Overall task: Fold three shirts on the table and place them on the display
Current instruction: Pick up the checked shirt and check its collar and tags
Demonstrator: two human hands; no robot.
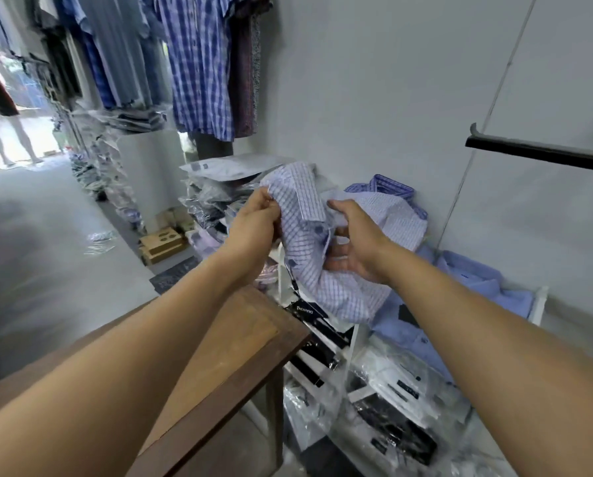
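Checked shirt [305,215], one, held at mid-frame over the white rack [539,304]: left hand [259,218] pinches its edge, right hand [353,249] grasps its front. Three others lie right: dotted shirt [394,215], striped shirt [391,187], pale blue shirt [467,287].

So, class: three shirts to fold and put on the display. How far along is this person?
Seemingly done: a white dotted shirt and a blue shirt lie on the display rack. In hand: the left hand and right hand grip a checked shirt above the rack. Left: setting it down tidily.
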